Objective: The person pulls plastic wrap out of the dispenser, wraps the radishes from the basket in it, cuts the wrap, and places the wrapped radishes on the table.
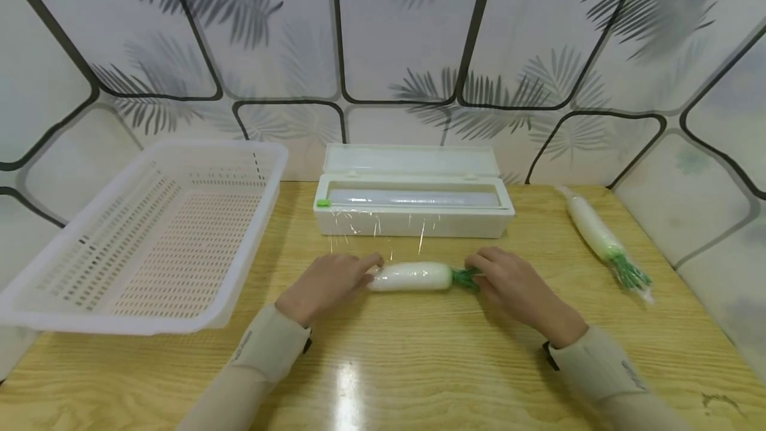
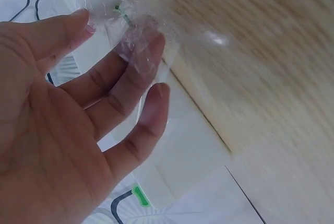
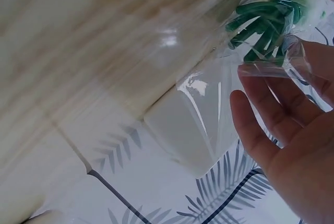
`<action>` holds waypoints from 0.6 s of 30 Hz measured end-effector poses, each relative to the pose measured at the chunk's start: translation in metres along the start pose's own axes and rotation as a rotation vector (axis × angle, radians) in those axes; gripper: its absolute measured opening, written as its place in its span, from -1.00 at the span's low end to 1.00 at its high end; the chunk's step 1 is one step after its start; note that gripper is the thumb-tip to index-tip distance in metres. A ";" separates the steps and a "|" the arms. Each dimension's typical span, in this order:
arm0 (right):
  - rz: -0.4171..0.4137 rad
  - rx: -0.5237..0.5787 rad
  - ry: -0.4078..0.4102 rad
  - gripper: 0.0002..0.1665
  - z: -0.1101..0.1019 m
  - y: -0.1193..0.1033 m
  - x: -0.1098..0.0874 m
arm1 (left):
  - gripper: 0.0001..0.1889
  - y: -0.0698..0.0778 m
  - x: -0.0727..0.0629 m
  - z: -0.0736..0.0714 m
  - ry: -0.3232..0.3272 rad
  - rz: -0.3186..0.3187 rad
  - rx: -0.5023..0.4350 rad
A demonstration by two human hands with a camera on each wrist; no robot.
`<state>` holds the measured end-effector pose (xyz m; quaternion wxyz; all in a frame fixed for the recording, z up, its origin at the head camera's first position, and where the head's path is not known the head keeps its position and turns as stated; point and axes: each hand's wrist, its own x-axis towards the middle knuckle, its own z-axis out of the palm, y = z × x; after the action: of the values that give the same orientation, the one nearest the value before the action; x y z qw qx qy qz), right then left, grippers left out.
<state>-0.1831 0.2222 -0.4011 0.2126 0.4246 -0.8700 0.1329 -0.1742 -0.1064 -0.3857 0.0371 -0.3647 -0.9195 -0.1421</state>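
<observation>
A white radish (image 1: 413,276) lies sideways on the table in front of the box, with clear plastic wrap around it. My left hand (image 1: 329,285) is at its root end; in the left wrist view its thumb and fingers pinch crumpled plastic wrap (image 2: 138,38). At the leafy end, my right hand (image 1: 517,285) pinches the wrap's edge between thumb and fingers. Cut green stalks (image 3: 266,25) show through the film in the right wrist view. Behind the radish stands a white wrap dispenser box (image 1: 413,223), lid raised, a roll of film (image 1: 413,198) inside.
A white perforated plastic basket (image 1: 248,245) stands on the left. Another radish (image 1: 592,225), wrapped in film, lies at the right. A patterned cloth or panel (image 1: 407,38) rises behind the wooden table (image 1: 419,371).
</observation>
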 end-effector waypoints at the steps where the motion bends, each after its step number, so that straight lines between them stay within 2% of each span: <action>1: 0.010 -0.003 -0.009 -0.72 0.000 -0.001 0.001 | -0.78 0.000 0.001 0.000 0.010 0.004 0.013; 6: 0.053 -0.037 -0.067 -0.78 -0.003 -0.006 0.004 | -0.84 0.001 0.003 0.003 0.086 0.047 0.078; 9: 0.044 -0.077 -0.097 -0.76 -0.005 -0.011 0.003 | -0.85 0.001 0.002 0.004 0.126 0.078 0.060; 11: 0.031 -0.102 -0.116 -0.70 -0.006 -0.013 0.002 | -0.84 0.000 0.000 0.005 0.129 0.085 0.023; 16: 0.020 -0.143 -0.147 -0.50 -0.005 -0.013 0.001 | -0.65 -0.003 -0.001 0.005 0.029 0.031 -0.065; 18: 0.006 -0.152 -0.141 -0.50 -0.003 -0.011 0.002 | -0.60 -0.004 0.000 0.005 -0.011 0.007 -0.075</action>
<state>-0.1749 0.2156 -0.3975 0.1819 0.4131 -0.8915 0.0367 -0.1768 -0.1077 -0.3918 0.0189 -0.3700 -0.9123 -0.1745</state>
